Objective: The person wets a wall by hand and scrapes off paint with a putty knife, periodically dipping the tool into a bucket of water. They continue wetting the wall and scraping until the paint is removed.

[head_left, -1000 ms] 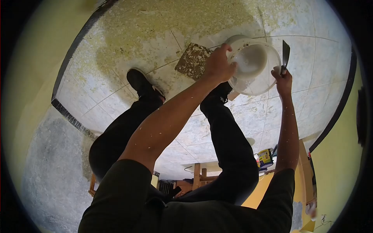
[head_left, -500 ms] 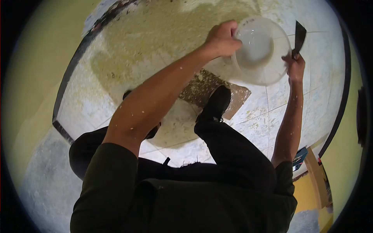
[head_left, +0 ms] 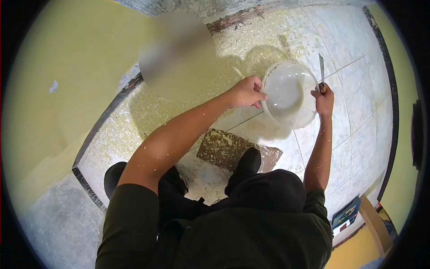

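Note:
Between my two hands is a translucent plastic bucket, its open mouth facing me and a cloudy whitish layer at the bottom. My left hand is closed on the left rim, thumb over the edge. On the opposite side, my right hand grips the rim and also has a scraper in its fist. The thin metal blade points away from me, seen nearly edge-on. Pale flecks dot both forearms.
Yellowish flakes cover the tiled floor beyond the bucket. A brown flake-strewn board lies by my feet. At left rises a yellow-green wall; at lower right stands a brown box. A blurred disc hides part of the far left.
The view has tilted, so bucket, hands and board sit lower in it and more of the far floor shows. The scraper blade has turned from broadside to nearly edge-on. Both hands keep their hold.

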A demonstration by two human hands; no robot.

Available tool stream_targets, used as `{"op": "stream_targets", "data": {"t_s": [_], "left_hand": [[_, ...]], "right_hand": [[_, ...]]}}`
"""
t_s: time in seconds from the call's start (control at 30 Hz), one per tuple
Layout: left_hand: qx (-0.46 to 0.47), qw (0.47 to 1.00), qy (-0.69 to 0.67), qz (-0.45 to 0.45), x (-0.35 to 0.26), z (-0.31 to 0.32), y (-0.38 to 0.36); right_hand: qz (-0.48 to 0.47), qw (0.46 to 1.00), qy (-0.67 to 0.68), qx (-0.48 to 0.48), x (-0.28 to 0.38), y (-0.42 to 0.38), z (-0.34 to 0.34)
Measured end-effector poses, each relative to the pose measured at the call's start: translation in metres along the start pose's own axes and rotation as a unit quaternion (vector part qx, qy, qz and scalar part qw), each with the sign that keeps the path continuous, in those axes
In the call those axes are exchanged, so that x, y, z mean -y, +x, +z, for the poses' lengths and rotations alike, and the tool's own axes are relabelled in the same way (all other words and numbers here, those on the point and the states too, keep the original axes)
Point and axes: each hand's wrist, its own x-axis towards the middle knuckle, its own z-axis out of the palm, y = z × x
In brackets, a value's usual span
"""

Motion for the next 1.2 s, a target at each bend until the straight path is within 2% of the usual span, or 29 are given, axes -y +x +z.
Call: {"op": "stream_targets", "data": {"t_s": [0.13, 0.2, 0.23, 0.3, 0.43, 0.5, 0.57, 0.63, 0.7, 0.73, 0.8, 0.83, 0.9, 0.93, 0.97, 1.0, 1.03, 1.07, 1.1, 1.13, 1.17, 1.2], "left_hand": [[-0.004, 0.999, -0.044, 0.009, 0.018, 0.003, 0.012], [-0.010, 0.995, -0.084, 0.060, 0.026, 0.003, 0.016], [-0.011, 0.994, -0.091, 0.059, 0.027, 0.005, 0.018], [-0.076, 0.993, -0.075, 0.051, 0.025, 0.006, 0.023], [-0.050, 0.991, -0.012, 0.120, 0.017, -0.019, -0.003], [-0.081, 0.986, 0.095, 0.111, -0.007, -0.046, -0.042], [-0.112, 0.975, 0.162, 0.101, -0.030, -0.084, -0.082], [-0.164, 0.961, 0.163, 0.149, -0.040, -0.131, -0.116], [-0.305, 0.920, 0.184, 0.163, -0.062, -0.155, -0.158], [-0.321, 0.911, 0.196, 0.172, -0.066, -0.163, -0.173], [-0.497, 0.780, 0.186, 0.332, -0.073, -0.187, -0.210], [-0.513, 0.762, 0.195, 0.343, -0.079, -0.191, -0.229], [-0.644, 0.605, 0.242, 0.401, -0.084, -0.189, -0.250], [-0.671, 0.569, 0.276, 0.388, -0.084, -0.188, -0.262], [-0.664, 0.567, 0.277, 0.400, -0.084, -0.186, -0.268], [-0.714, 0.479, 0.346, 0.377, -0.084, -0.184, -0.273], [-0.749, 0.382, 0.412, 0.352, -0.086, -0.185, -0.278], [-0.757, 0.414, 0.390, 0.321, -0.080, -0.193, -0.278], [-0.739, 0.421, 0.406, 0.336, -0.079, -0.196, -0.279], [-0.767, 0.403, 0.403, 0.295, -0.078, -0.196, -0.281], [-0.795, 0.384, 0.397, 0.251, -0.074, -0.198, -0.282], [-0.803, 0.388, 0.401, 0.209, -0.063, -0.208, -0.281]], "right_hand": [[-0.002, 0.999, 0.045, 0.009, -0.009, 0.008, 0.003], [0.007, 0.998, 0.055, 0.004, -0.006, -0.001, 0.006], [0.009, 0.997, 0.070, -0.011, -0.005, -0.002, 0.006], [0.000, 0.998, 0.057, -0.014, -0.014, -0.008, 0.009], [0.037, 0.998, -0.031, -0.038, 0.005, -0.027, 0.006], [-0.014, 0.984, -0.108, -0.139, 0.020, -0.041, 0.002], [-0.039, 0.981, -0.105, -0.158, 0.029, -0.058, -0.004], [-0.063, 0.985, -0.052, -0.150, 0.050, -0.085, -0.005], [-0.080, 0.994, -0.002, -0.077, 0.073, -0.109, -0.004], [-0.109, 0.993, 0.009, -0.052, 0.079, -0.115, -0.002], [-0.168, 0.985, 0.019, 0.025, 0.110, -0.109, 0.008], [-0.191, 0.981, 0.033, 0.022, 0.148, -0.104, 0.008], [-0.252, 0.961, -0.013, 0.111, 0.230, -0.108, 0.008], [-0.362, 0.928, 0.018, 0.088, 0.261, -0.104, 0.020], [-0.463, 0.883, 0.047, 0.063, 0.294, -0.094, 0.034], [-0.559, 0.828, 0.045, -0.008, 0.321, -0.079, 0.052], [-0.563, 0.825, 0.037, -0.027, 0.347, -0.067, 0.066], [-0.562, 0.825, 0.030, -0.047, 0.367, -0.059, 0.078], [-0.556, 0.823, 0.061, -0.103, 0.383, -0.048, 0.098], [-0.548, 0.817, 0.089, -0.159, 0.390, -0.045, 0.120], [-0.529, 0.825, 0.091, -0.174, 0.384, -0.053, 0.146], [-0.472, 0.831, 0.172, -0.240, 0.379, -0.058, 0.177]]}}
